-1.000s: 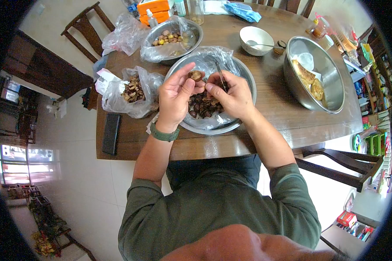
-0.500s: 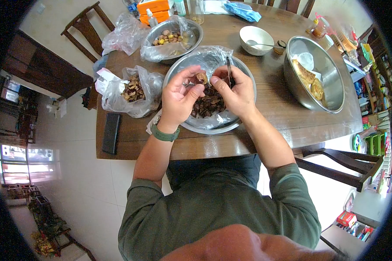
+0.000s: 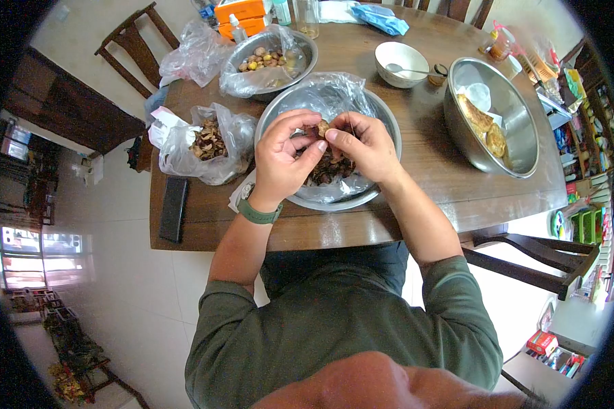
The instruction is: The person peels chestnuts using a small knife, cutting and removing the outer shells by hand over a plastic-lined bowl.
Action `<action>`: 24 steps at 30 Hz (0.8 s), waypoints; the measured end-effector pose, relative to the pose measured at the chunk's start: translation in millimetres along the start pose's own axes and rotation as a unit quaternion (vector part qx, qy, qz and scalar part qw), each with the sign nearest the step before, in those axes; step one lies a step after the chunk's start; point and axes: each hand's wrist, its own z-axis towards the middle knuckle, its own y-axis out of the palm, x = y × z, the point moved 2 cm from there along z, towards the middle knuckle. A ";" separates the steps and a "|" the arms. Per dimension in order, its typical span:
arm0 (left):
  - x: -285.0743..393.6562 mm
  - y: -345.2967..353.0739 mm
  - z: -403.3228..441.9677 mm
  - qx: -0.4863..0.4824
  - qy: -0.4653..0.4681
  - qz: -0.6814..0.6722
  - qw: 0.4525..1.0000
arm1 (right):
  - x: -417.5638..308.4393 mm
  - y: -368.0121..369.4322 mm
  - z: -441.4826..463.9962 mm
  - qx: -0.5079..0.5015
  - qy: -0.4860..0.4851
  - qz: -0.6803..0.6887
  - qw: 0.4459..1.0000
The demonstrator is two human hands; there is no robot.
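Note:
Over the plastic-lined metal basin (image 3: 389,126), my left hand (image 3: 286,153) pinches a small brown nut (image 3: 323,128) between thumb and fingers. My right hand (image 3: 368,148) touches the nut's right side with its thumb; its fingers are curled, and the thin dark tool seen there earlier is mostly hidden now. Dark brown nuts and shells (image 3: 331,170) lie in the basin below both hands. Left of the basin, an open plastic bag (image 3: 235,146) holds brown shell pieces (image 3: 210,140).
Behind the basin stands a bowl (image 3: 307,58) of round nuts. A white bowl (image 3: 402,51) with a spoon and a large steel bowl (image 3: 525,129) with yellowish pieces are at the right. A black phone (image 3: 174,209) lies near the left edge.
The nut in my left hand has moved a little right and down, and my hands are closer together. The dark tool in my right hand no longer stands up in view.

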 end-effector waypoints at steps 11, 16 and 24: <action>1.0 0.9 -1.3 -0.016 0.010 0.045 0.999 | 1.7 -3.3 2.2 -0.006 0.031 0.073 0.997; 5.5 3.3 -1.9 -0.020 0.023 0.099 0.995 | 0.1 -4.5 2.8 -0.013 0.059 0.097 0.993; 7.1 5.1 -4.9 -0.011 0.060 0.213 0.975 | 0.8 -1.9 3.2 0.005 0.100 0.172 0.980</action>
